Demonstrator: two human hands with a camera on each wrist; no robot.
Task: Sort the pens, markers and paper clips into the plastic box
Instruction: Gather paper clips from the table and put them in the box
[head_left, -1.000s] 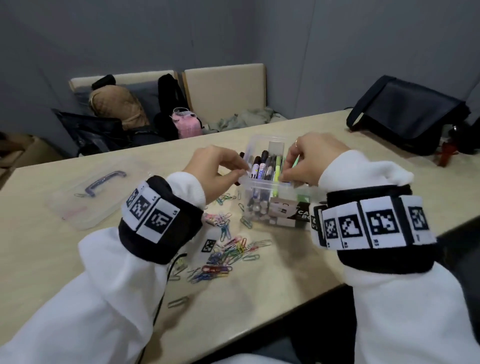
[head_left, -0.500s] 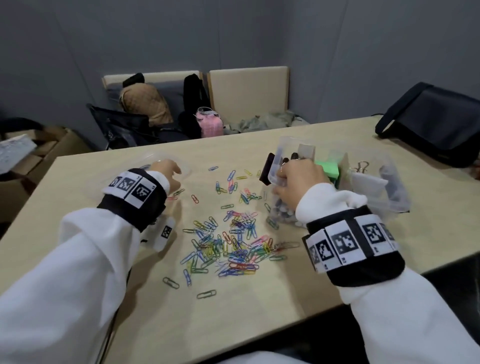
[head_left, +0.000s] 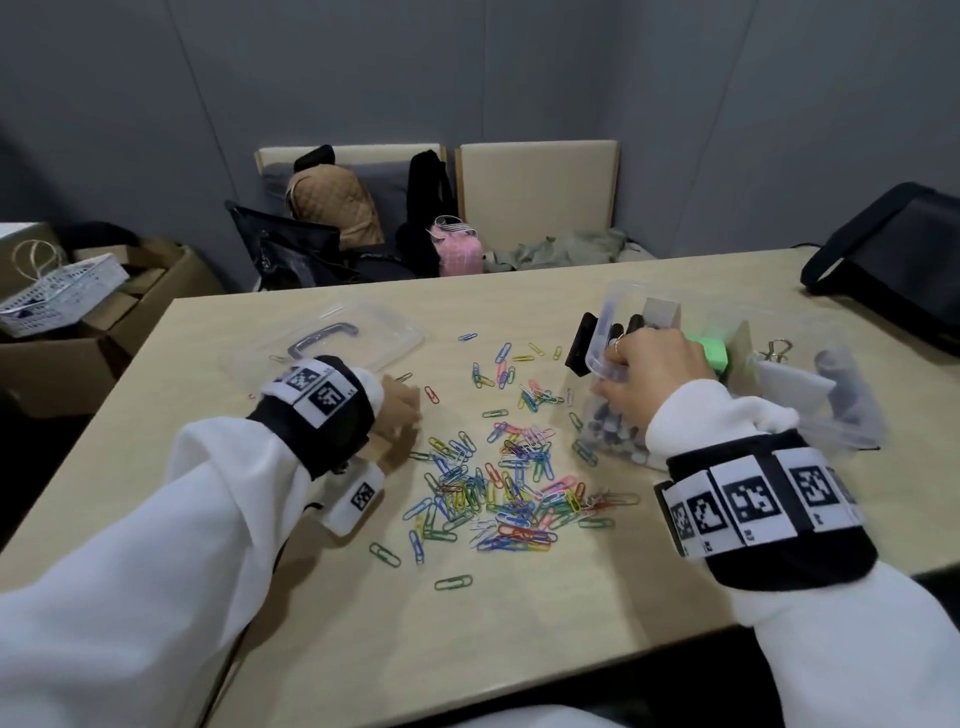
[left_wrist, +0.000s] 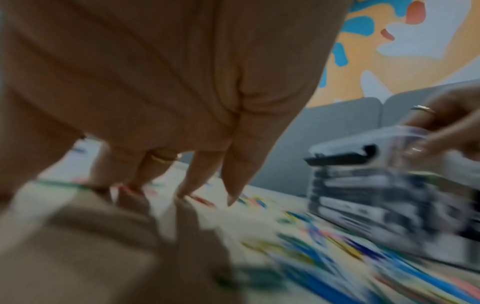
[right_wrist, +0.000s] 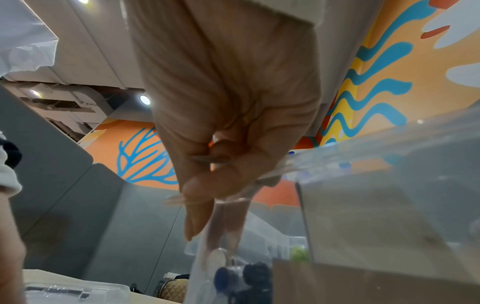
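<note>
Many coloured paper clips (head_left: 498, 478) lie scattered across the middle of the wooden table (head_left: 337, 623). The clear plastic box (head_left: 789, 405) stands tilted at the right, with dark pens and markers (head_left: 618, 436) in its left compartment. My right hand (head_left: 613, 364) grips the box's left rim; the right wrist view shows its fingers (right_wrist: 221, 185) pinching the clear wall (right_wrist: 389, 205). My left hand (head_left: 400, 410) is at the left edge of the clips. In the blurred left wrist view its fingers (left_wrist: 205, 179) point down, their tips on the table among clips, gripping nothing I can make out.
The box's clear lid (head_left: 384, 332) with a grey handle lies at the back left. A black bag (head_left: 893, 265) sits at the table's far right corner. Green notes (head_left: 711, 353) and a binder clip (head_left: 776, 348) are in the box. Chairs with bags stand behind; cardboard boxes (head_left: 104, 312) at left.
My left hand left the box, swung out to the lid and has come back to the clips' left edge. My right hand now holds the box tilted by its rim.
</note>
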